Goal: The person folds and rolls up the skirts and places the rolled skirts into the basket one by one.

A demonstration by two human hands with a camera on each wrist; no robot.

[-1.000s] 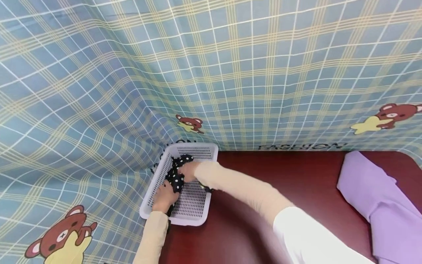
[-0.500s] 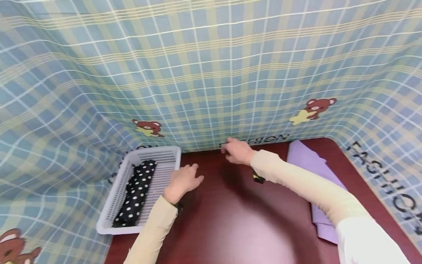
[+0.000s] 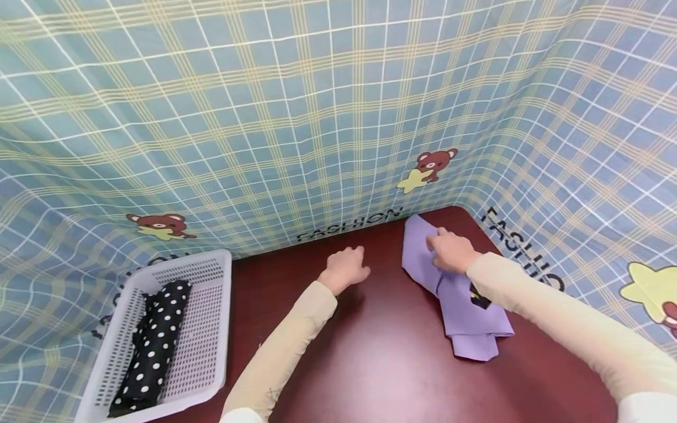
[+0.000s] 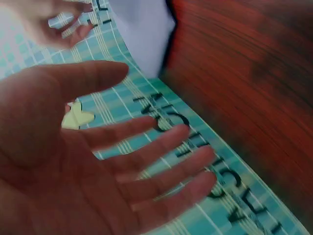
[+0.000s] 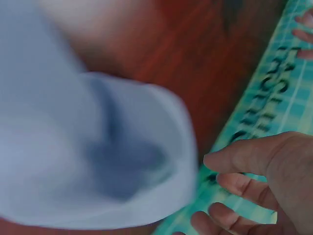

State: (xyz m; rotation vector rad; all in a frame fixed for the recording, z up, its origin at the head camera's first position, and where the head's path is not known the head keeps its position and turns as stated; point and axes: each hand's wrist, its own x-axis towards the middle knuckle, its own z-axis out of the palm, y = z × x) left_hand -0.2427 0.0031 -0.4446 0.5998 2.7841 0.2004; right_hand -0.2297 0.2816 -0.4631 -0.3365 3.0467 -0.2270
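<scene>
A folded purple cloth lies at the right of the dark red table. Over its upper part is my right hand, fingers spread and loosely bent with nothing between them; the right wrist view shows the cloth beside the thumb. My left hand hovers over the middle of the table, left of the cloth. In the left wrist view that hand has its palm and fingers spread, holding nothing. A black cloth bundle with white dots lies along the left side of a white plastic basket.
The basket stands at the table's left. Blue plaid fabric with printed bears hangs behind the table and along both sides, meeting its back edge.
Both hands have left the dotted bundle in the basket and moved right, the right hand to above the purple cloth. The head view has turned to the right.
</scene>
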